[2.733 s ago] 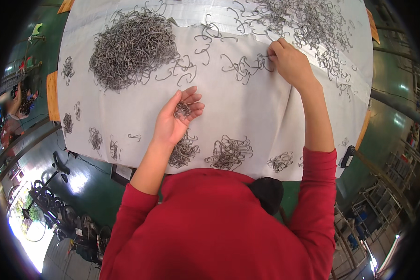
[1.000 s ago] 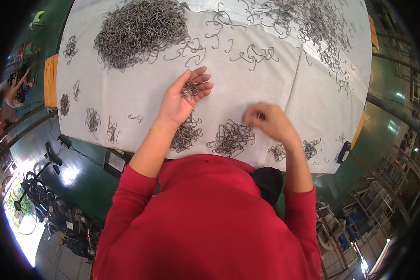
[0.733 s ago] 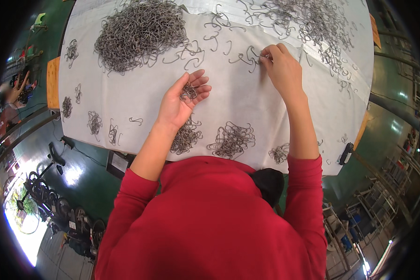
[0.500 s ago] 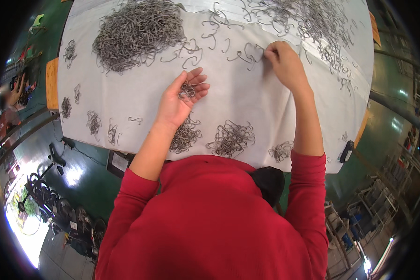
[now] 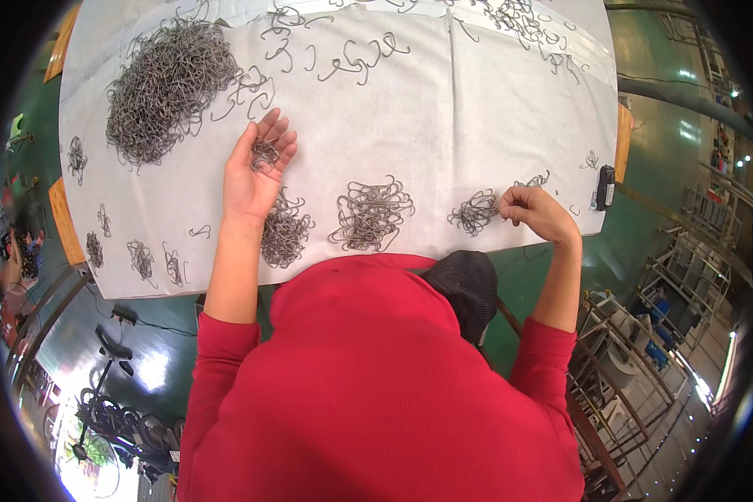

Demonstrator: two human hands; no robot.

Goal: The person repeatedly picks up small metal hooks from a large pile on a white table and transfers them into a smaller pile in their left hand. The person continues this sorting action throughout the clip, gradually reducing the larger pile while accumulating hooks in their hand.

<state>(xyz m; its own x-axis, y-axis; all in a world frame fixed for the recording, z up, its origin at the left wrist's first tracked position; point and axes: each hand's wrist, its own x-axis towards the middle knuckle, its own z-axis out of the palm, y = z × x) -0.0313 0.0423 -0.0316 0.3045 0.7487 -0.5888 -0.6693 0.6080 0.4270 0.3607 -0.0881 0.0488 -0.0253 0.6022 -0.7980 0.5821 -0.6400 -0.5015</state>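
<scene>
Two hands work over a white-covered desk (image 5: 494,125) strewn with grey wire hooks. Largest is the dense heap of hooks (image 5: 171,88) at the far left of the desk, just beyond and to the left of the left hand (image 5: 255,171). Next in size are three small piles along the near edge: one (image 5: 286,234) touching the heel of the left hand, a middle pile (image 5: 372,213) between the two hands, and a right pile (image 5: 474,212) just beside the right hand (image 5: 537,213). Loose single hooks (image 5: 356,58) lie scattered across the far middle, well apart from both hands. The left hand lies palm up, its fingers (image 5: 278,134) spread and relaxed, cradling a small cluster of hooks (image 5: 264,155) in the palm. The right hand is curled, fingertips pinched together at the right-hand margin of the right pile; whether a hook is actually gripped cannot be told. That pile lies to the left of the right fingers, far nearer them than the left hand.
</scene>
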